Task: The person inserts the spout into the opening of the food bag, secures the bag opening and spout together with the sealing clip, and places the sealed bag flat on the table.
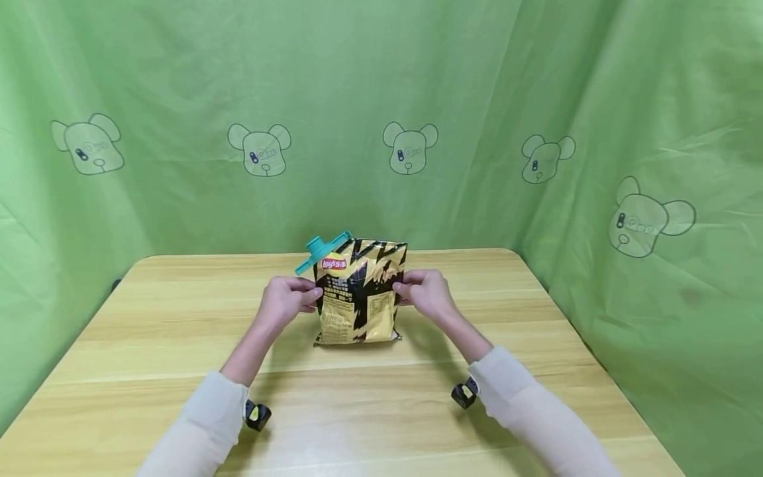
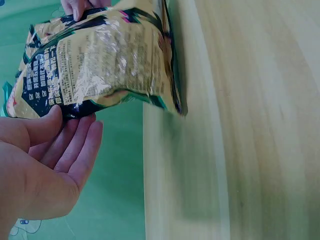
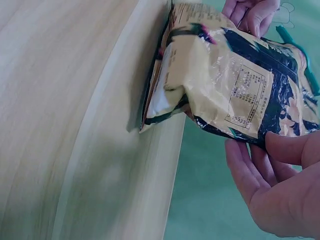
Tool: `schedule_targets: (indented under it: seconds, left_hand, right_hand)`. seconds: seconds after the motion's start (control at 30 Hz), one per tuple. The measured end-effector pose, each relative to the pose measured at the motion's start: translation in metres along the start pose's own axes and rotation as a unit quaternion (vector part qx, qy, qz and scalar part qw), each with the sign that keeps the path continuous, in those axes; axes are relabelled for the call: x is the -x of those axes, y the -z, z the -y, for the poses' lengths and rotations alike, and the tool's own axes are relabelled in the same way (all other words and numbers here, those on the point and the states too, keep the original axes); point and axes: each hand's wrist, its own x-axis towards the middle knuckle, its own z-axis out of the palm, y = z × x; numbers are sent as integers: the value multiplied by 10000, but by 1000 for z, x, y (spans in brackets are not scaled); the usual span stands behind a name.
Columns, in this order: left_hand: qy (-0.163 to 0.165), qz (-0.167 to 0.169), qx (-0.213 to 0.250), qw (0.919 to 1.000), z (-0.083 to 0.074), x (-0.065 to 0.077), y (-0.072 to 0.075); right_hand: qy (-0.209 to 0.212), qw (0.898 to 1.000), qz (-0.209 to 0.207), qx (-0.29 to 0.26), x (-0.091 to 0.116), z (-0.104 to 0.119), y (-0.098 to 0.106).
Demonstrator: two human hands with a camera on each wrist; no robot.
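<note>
A gold and black Lay's chip bag (image 1: 360, 291) stands upright near the middle of the table, its bottom edge on or just above the wood. A teal plastic bag clip with a round spout (image 1: 322, 252) sits slanted across its upper left corner. My left hand (image 1: 289, 301) pinches the bag's left side, thumb in front and fingers behind. On the opposite side, my right hand (image 1: 426, 293) pinches the edge in the same way. In the right wrist view the clip (image 3: 300, 60) shows only in part, at the bag's far end.
The light wooden table (image 1: 179, 358) reaches back to a green curtain (image 1: 334, 192) printed with bear heads, which also runs along the right side. A small black device (image 1: 257, 416) is at the left sleeve, and another black device (image 1: 464, 393) at the right.
</note>
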Motion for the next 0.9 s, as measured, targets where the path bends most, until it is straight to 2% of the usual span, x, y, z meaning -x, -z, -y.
schedule_targets:
  seconds: [0.2,0.4,0.53,0.67,0.9]
  left_hand:
    - [298,199,353,9987,1,1,-7]
    - [537,438,263,9972,7,-3,-14]
    - [558,535,142,9969,14,-5,-18]
    - [558,622,-81,9965,21,-6,-21]
    - [648,733,-141,9951,26,-10,-23]
  right_hand:
    - [-151,9996,66,-247,1,0,-1]
    - [-453,9988,118,-114,-4,-7,-4]
    - [-618,9979,206,4,-9,-14,-6]
    - [-639,9973,254,241,-12,-20,-7]
    - [-608,9954,425,613,-14,-25,-9]
